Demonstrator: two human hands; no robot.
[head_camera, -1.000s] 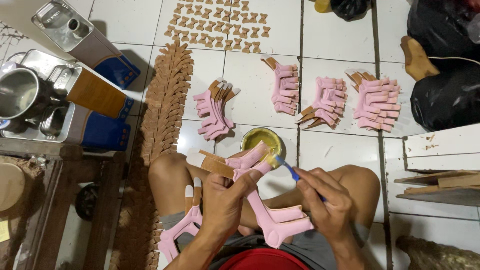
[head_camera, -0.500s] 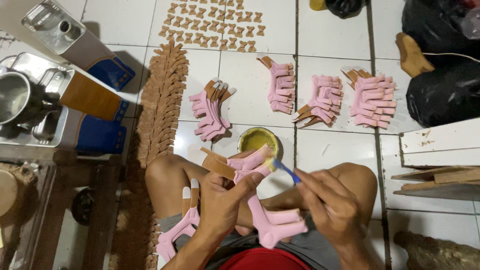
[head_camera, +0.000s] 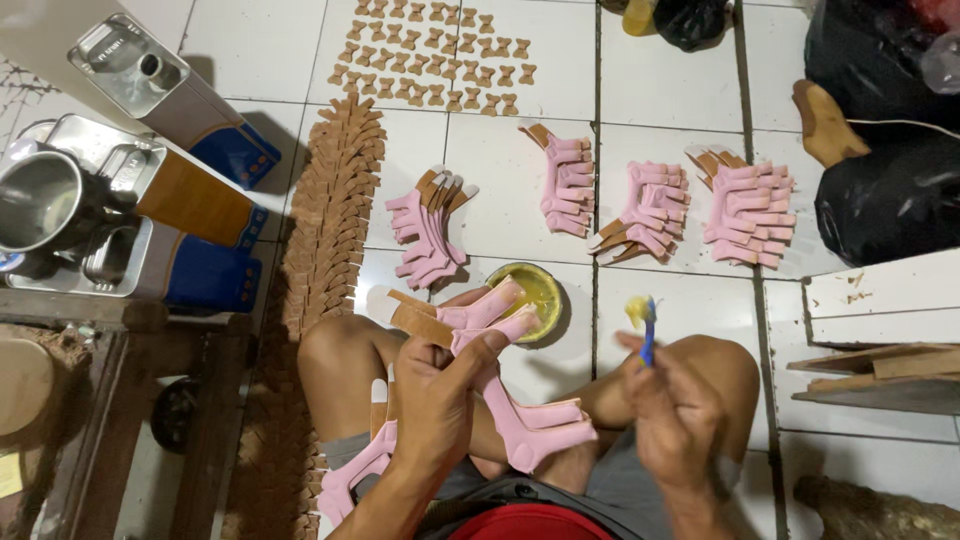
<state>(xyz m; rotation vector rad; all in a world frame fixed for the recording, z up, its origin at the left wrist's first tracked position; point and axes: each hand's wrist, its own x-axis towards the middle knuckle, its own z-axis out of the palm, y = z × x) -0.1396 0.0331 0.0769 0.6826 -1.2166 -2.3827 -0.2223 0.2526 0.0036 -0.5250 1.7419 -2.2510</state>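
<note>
My left hand (head_camera: 440, 395) grips a fan of pink strap pieces (head_camera: 480, 312) with brown undersides, held over my lap. Just beyond them on the white tile sits a small round tin of yellow glue (head_camera: 533, 292). My right hand (head_camera: 675, 405) holds a blue-handled brush (head_camera: 645, 325) upright, its yellow-coated tip raised to the right of the tin and apart from the pieces. More pink pieces (head_camera: 535, 430) lie across my thighs, and another hangs by my left knee (head_camera: 355, 475).
Fanned stacks of pink pieces (head_camera: 430, 228) (head_camera: 562, 180) (head_camera: 745, 205) lie on the floor. A long row of brown pieces (head_camera: 330, 215) runs along the left. Small brown cutouts (head_camera: 435, 55) lie at the top. Metal cans (head_camera: 130, 70), black bags (head_camera: 880, 200) and boards (head_camera: 880, 300) flank the area.
My right hand has pulled the brush away from the pink pieces, moving right and turning its tip upward. The left hand keeps holding the fan of pieces.
</note>
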